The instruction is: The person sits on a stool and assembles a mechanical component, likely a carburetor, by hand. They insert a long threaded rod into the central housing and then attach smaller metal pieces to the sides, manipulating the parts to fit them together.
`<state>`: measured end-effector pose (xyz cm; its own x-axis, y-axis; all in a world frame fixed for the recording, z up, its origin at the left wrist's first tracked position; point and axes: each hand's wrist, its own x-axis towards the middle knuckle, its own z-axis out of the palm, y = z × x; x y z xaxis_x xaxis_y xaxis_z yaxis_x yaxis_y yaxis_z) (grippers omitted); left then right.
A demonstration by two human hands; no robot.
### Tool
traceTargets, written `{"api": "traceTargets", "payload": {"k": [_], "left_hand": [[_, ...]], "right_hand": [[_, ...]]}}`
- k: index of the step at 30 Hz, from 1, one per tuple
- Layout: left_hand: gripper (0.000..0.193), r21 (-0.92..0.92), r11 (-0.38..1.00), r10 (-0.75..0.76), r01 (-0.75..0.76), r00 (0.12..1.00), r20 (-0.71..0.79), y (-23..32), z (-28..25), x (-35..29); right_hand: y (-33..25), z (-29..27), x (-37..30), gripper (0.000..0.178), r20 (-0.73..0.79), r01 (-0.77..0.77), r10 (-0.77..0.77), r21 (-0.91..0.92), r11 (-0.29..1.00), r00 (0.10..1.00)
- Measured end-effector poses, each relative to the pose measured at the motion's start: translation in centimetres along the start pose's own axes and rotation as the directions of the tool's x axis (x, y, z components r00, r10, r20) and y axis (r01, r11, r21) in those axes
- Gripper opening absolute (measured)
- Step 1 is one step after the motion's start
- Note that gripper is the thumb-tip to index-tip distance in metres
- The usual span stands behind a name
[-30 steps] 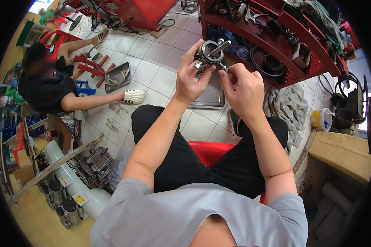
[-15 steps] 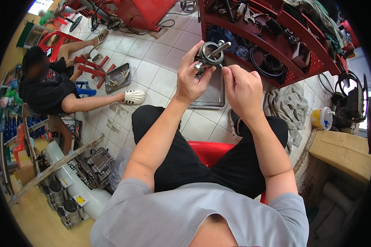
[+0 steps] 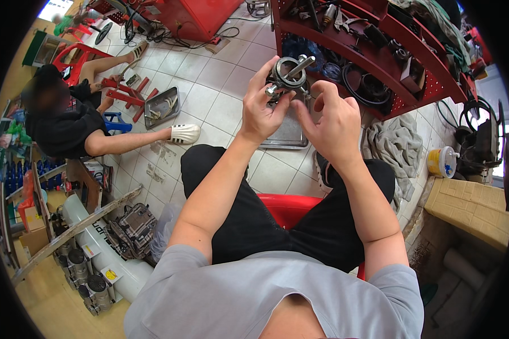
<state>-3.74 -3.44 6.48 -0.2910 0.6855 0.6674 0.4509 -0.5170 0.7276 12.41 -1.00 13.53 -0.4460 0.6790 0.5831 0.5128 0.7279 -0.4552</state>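
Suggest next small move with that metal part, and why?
Probably close the right hand onto the metal part: only the left hand grips it, raised over the tray, while the right's fingers hover open beside it, so a second grip would steady it.

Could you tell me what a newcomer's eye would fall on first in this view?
First, the round metal part with a shaft, held up at top centre by the left hand, the right hand beside it. Next, the red shelf of tools behind, and a person in black seated on the tiled floor at left.
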Motion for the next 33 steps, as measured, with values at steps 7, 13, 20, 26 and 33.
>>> {"api": "traceTargets", "payload": {"k": [7, 13, 20, 26, 33], "left_hand": [[0.03, 0.011, 1.0, 0.023, -0.023, 1.0, 0.001, -0.1, 0.0, 0.0], [0.03, 0.024, 0.999, 0.031, -0.031, 1.0, -0.001, -0.1, 0.0, 0.0], [0.031, 0.022, 0.999, 0.041, -0.041, 0.999, 0.001, -0.1, 0.0, 0.1], [0.03, 0.024, 0.999, 0.038, -0.037, 0.999, -0.008, -0.1, 0.0, 0.1], [0.028, -0.01, 0.999, 0.044, -0.044, 0.999, -0.017, -0.1, 0.1, 0.0]], "right_hand": [[0.8, 0.7, -0.3, 0.019, 0.006, 0.056, -0.055, -0.044, 0.997, 0.998], [0.8, 0.9, -0.5, 0.02, 0.022, 0.025, -0.024, -0.023, 0.999, 0.999], [0.1, 0.1, -0.1, 0.02, 0.007, 0.023, -0.023, -0.027, 0.999, 1.0], [0.8, 0.8, -0.5, 0.021, 0.061, 0.044, -0.038, -0.111, 0.993, 0.997], [0.7, 0.8, -0.5, 0.023, 0.027, 0.013, -0.013, 0.014, 1.0, 1.0]]}}
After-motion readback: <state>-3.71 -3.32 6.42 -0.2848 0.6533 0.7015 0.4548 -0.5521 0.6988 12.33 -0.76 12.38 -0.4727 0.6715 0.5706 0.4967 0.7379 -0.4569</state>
